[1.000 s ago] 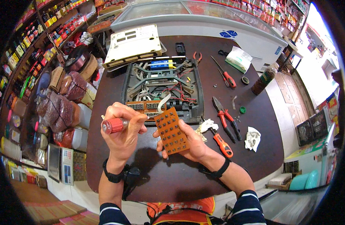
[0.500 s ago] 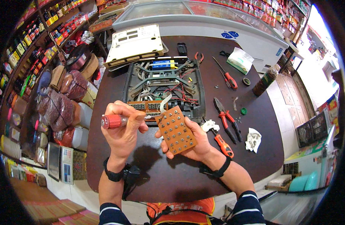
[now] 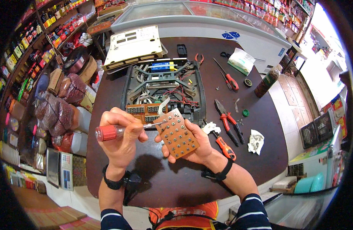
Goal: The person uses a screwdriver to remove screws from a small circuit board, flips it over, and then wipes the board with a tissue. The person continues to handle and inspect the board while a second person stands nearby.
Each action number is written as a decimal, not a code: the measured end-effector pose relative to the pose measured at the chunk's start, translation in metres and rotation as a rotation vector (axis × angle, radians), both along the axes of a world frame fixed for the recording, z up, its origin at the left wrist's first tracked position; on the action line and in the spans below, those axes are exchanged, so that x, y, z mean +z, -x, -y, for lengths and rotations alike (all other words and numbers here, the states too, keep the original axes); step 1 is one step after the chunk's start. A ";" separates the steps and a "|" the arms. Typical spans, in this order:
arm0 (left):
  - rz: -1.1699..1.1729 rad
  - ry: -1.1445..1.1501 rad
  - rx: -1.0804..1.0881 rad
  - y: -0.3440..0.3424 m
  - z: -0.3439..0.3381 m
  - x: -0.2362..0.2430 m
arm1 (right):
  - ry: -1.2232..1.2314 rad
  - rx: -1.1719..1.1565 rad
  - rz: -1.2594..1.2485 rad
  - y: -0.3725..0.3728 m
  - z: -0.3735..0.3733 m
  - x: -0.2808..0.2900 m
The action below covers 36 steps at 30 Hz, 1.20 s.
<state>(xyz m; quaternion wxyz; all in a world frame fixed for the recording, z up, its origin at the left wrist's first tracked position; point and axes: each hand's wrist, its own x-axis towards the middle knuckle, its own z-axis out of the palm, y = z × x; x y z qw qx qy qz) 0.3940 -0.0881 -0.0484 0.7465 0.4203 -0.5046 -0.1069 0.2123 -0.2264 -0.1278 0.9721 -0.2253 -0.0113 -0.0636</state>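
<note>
My left hand (image 3: pixel 120 140) grips a red-handled screwdriver (image 3: pixel 107 133), its metal tip at the upper left of an orange circuit board (image 3: pixel 178 134) studded with several small buttons. My right hand (image 3: pixel 199 143) holds that board by its edges. A white ribbon cable (image 3: pixel 164 104) runs from the board toward a display board (image 3: pixel 140 108) on an opened electronic appliance (image 3: pixel 193 109), which has a blue battery-like block (image 3: pixel 161 66) inside.
Pliers (image 3: pixel 230 124), an orange-handled screwdriver (image 3: pixel 226 149), another red screwdriver (image 3: pixel 231 81), crumpled tissue (image 3: pixel 256 142), a bottle (image 3: pixel 266 82) and a white housing (image 3: pixel 132 44) lie on the dark table (image 3: pixel 107 184). A chest freezer (image 3: pixel 199 27) stands behind, crowded shelves left.
The screwdriver has tilted and moved right, its tip now over the board's upper left. The board has turned slightly in my right hand, showing its buttons more face-on.
</note>
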 end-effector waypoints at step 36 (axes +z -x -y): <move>0.160 -0.139 -0.005 0.034 -0.004 0.006 | 0.201 -0.225 -0.232 -0.005 -0.014 0.002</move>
